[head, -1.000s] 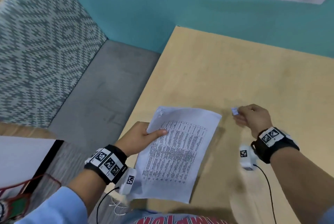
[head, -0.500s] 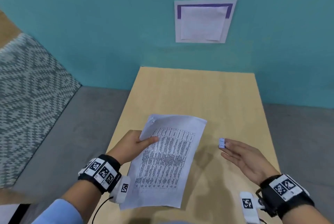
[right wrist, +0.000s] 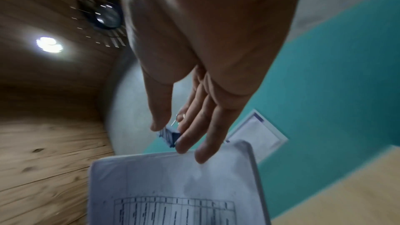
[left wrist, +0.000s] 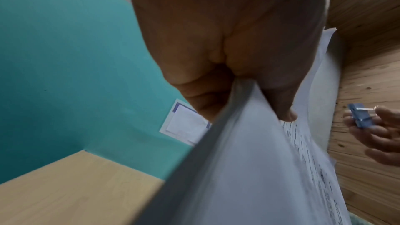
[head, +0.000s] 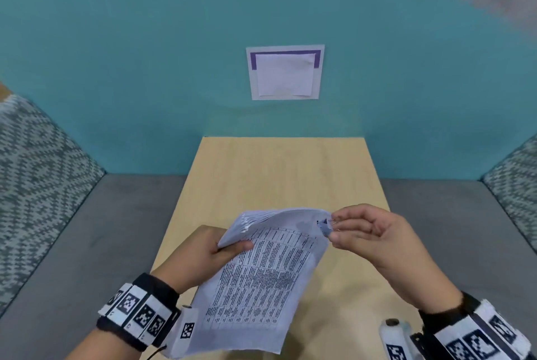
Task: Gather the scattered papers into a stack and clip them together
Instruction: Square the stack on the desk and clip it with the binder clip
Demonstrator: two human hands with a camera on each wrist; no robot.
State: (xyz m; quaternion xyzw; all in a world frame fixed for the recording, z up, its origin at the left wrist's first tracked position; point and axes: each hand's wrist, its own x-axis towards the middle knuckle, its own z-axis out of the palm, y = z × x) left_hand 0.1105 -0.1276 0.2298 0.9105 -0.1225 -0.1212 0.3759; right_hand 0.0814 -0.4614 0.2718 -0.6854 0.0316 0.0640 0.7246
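R hand (head: 374, 239) moved 1 pinched clip (head: 325, 227) to stack (head: 261, 278) corner; L hand (head: 200, 255) grips stack.

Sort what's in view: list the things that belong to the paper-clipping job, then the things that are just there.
Part of the job:
- paper stack, held by the left hand
- blue binder clip, pinched by the right hand at the stack's top corner

Just there:
- wooden table
- notice on the teal wall
- patterned cushion

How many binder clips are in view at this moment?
1. A blue binder clip is pinched in the right hand, at the top right corner of the paper stack held by the left hand. None shows on the table.
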